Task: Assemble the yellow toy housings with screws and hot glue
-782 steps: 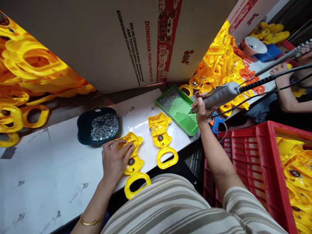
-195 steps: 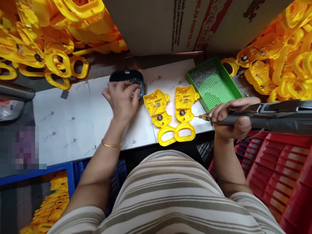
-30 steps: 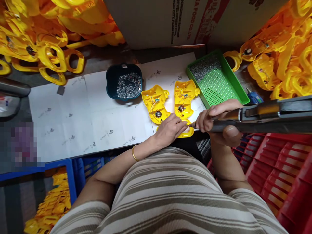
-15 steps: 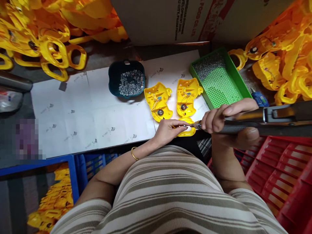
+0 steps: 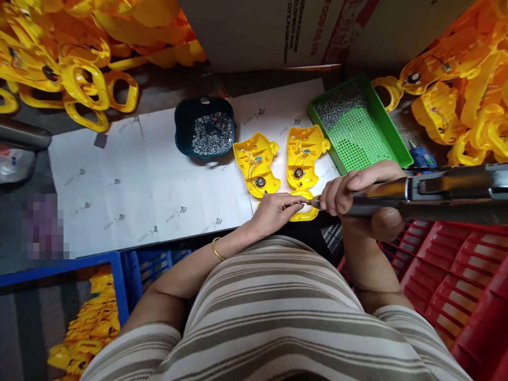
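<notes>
My right hand (image 5: 359, 190) is wrapped around a dark power screwdriver (image 5: 444, 193), held level with its bit pointing left. The fingers of my left hand (image 5: 272, 211) are pinched together at the bit's tip; what lies between them is too small to make out. Both hands are over the yellow ring-shaped handle (image 5: 311, 214) at the near table edge. Just beyond lie two open yellow plastic shells, a left one (image 5: 252, 166) and a right one (image 5: 302, 153), each with a round speaker, wires and a small circuit board inside.
Small metal screws fill part of a dark bowl (image 5: 183, 132). A green perforated basket (image 5: 391, 132) holds more small metal pieces. Yellow parts are heaped at the back left (image 5: 85, 79) and right (image 5: 440, 114). A cardboard box (image 5: 254, 37) stands behind; a red crate (image 5: 444, 275) is at lower right.
My right hand and the power screwdriver have shifted left, bringing the bit closer into my left fingertips. The left hand stays nearly in place, and the shells have not moved.
</notes>
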Motion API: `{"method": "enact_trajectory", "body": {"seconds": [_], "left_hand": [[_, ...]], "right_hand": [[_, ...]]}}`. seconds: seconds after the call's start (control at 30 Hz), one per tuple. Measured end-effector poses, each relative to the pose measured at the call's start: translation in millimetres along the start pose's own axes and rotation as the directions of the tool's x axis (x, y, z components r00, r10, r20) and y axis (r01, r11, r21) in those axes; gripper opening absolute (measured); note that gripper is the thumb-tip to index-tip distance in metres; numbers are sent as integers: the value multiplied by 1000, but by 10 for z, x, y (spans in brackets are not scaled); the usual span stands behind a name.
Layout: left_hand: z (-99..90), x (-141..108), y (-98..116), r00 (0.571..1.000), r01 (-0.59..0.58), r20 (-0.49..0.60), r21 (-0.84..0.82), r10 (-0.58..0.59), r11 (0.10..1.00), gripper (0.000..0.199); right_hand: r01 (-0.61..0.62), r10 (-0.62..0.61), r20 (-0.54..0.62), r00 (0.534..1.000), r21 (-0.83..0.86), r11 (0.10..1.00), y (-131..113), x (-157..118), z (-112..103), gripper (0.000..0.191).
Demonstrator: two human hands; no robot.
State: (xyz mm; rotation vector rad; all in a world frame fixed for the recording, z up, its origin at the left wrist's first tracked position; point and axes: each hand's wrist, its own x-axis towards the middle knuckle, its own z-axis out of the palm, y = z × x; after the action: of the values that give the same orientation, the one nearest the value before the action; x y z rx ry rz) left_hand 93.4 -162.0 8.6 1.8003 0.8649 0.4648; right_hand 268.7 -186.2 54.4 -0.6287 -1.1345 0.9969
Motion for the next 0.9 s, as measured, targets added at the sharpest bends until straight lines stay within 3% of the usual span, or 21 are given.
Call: {"method": "enact_trajectory", "body": {"seconds": [0.1,0.2,0.27,0.33,0.4,0.5,0.9], "left_hand": [[-1,-15,-35,999,4,-32,68,-2,998,35],[-12,-57,-78,982,-122,-98,314,160,941,38],[-10,-88,-94,950,-264,-18,492,312,830,35],[8,-108,-93,914,-383,129,587,384,714,38],[34,-109,-76,896,-434,232,633,378,641,46],[62,-87,-50,904,-426,291,669,313,609,53],[87,-55,-119,906,-424,326,685,271,593,47]], "right_hand": [[12,-12,-11,1000,-6,1000,-14,-1,-12,31],[81,-85,-63,994,-63,995,-30,39,-28,31],[156,-172,-132,976,-121,980,-6,91,-32,30],[198,-232,-197,953,-181,963,60,147,-30,27],[216,-264,-219,939,-217,952,152,190,-26,24],[228,-270,-208,940,-204,952,279,223,-15,21],[158,-164,-118,979,-58,986,512,342,43,16]]}}
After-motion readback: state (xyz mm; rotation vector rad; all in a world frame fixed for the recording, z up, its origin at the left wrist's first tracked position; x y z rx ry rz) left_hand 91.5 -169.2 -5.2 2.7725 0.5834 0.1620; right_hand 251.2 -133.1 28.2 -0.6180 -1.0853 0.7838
